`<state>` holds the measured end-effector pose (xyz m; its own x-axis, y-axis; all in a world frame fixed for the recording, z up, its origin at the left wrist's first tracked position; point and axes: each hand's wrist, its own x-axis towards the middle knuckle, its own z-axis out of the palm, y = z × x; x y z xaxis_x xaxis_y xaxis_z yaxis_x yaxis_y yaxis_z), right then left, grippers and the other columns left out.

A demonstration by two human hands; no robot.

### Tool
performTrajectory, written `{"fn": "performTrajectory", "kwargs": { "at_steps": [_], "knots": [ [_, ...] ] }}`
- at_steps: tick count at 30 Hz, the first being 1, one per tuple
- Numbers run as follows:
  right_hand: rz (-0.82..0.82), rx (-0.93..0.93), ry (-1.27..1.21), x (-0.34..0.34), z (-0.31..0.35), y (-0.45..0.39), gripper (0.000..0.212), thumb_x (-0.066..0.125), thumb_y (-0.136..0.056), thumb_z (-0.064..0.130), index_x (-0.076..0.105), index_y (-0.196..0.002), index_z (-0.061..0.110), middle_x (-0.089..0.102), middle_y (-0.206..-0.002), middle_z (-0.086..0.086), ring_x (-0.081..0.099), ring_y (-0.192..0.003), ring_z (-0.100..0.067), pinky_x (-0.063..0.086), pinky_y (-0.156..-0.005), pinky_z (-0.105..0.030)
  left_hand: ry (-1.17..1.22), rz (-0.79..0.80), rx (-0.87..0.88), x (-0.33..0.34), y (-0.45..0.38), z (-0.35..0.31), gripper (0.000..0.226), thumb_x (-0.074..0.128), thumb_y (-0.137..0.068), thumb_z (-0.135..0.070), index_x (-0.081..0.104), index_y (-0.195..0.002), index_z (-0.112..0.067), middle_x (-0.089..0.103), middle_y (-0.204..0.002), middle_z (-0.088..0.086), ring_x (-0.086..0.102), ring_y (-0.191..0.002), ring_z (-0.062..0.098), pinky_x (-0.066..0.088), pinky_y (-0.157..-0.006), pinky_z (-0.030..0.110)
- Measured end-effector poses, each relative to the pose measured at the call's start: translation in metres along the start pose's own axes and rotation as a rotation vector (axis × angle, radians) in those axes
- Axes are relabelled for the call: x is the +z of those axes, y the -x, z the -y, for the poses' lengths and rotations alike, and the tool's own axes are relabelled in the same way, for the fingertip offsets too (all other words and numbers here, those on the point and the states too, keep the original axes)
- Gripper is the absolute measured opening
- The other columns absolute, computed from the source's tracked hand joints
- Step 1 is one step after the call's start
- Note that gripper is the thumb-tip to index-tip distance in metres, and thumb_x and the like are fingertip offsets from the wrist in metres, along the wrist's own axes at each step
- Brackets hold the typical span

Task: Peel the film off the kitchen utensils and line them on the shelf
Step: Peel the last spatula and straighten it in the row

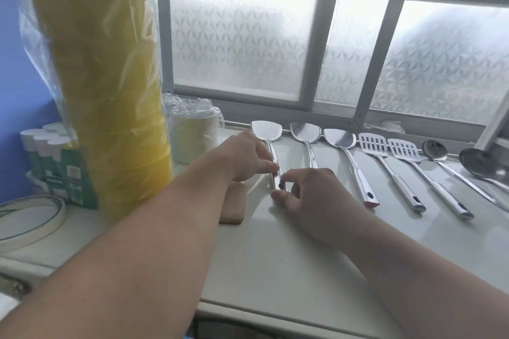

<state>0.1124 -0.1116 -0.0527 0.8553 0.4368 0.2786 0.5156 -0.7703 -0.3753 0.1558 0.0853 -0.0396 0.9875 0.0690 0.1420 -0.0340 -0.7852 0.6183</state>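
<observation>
1. Both bare forearms reach forward and converge at the middle.
2. The left hand (245,157) lies knuckles up, fingers curled, thumb and fingertips pinching the spatula handle (276,170) from the left.
3. The right hand (308,195) sits just beside it, nearer the body, thumb and forefinger pinching the handle's near end.

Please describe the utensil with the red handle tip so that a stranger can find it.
Below the frosted window, steel utensils lie in a row on the white shelf. Third from the left is a solid turner; only its handle end bears a red tip.
</observation>
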Motion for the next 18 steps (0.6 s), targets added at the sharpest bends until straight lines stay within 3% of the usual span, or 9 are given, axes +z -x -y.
{"fn": "performTrajectory", "kwargs": {
  "at_steps": [5, 8, 10, 13, 18],
  "knots": [
    [0.004, 0.007, -0.028, -0.001, -0.002, -0.002, 0.017, 0.063, -0.097, 0.038, 0.073, -0.101, 0.025, 0.069, -0.095, 0.001, 0.063, -0.081, -0.016, 0.043, -0.068, -0.026, 0.025, 0.011, 0.031, 0.004, -0.006, 0.001, 0.009, 0.087, -0.087, -0.040, 0.087, -0.094, -0.035, 0.083, -0.096, -0.008, 0.076, -0.102, 0.013, 0.059, -0.100, 0.041],
    [-0.016, 0.009, -0.046, 0.001, -0.003, -0.005, 0.017, 0.063, -0.098, 0.035, 0.074, -0.104, 0.024, 0.069, -0.097, 0.000, 0.065, -0.082, -0.019, 0.049, -0.071, -0.028, 0.001, 0.002, 0.007, 0.008, -0.011, 0.004, 0.001, 0.084, -0.087, -0.048, 0.083, -0.087, -0.049, 0.081, -0.099, -0.016, 0.073, -0.103, 0.009, 0.055, -0.104, 0.042],
    [-0.020, 0.002, -0.044, 0.003, -0.004, -0.007, 0.017, 0.064, -0.098, 0.033, 0.075, -0.104, 0.022, 0.070, -0.097, -0.001, 0.064, -0.084, -0.020, 0.051, -0.075, -0.029, -0.028, 0.008, 0.007, 0.010, -0.016, 0.007, 0.010, 0.080, -0.087, -0.054, 0.077, -0.080, -0.060, 0.081, -0.099, -0.018, 0.072, -0.105, 0.008, 0.052, -0.107, 0.044],
    [-0.029, -0.001, -0.051, 0.006, -0.005, -0.009, 0.014, 0.066, -0.097, 0.033, 0.075, -0.101, 0.023, 0.069, -0.091, 0.001, 0.064, -0.082, -0.021, 0.053, -0.075, -0.031, -0.054, 0.008, 0.008, 0.013, -0.020, 0.009, 0.004, 0.075, -0.082, -0.061, 0.074, -0.084, -0.065, 0.079, -0.097, -0.025, 0.070, -0.107, 0.008, 0.050, -0.108, 0.049],
    [-0.031, 0.001, -0.059, 0.008, -0.006, -0.012, 0.015, 0.065, -0.097, 0.032, 0.075, -0.102, 0.022, 0.069, -0.091, -0.001, 0.064, -0.084, -0.022, 0.052, -0.076, -0.031, -0.049, -0.003, -0.018, 0.015, -0.021, 0.008, 0.003, 0.067, -0.070, -0.069, 0.068, -0.071, -0.071, 0.075, -0.097, -0.033, 0.068, -0.111, 0.007, 0.047, -0.110, 0.051]
  ]
}}
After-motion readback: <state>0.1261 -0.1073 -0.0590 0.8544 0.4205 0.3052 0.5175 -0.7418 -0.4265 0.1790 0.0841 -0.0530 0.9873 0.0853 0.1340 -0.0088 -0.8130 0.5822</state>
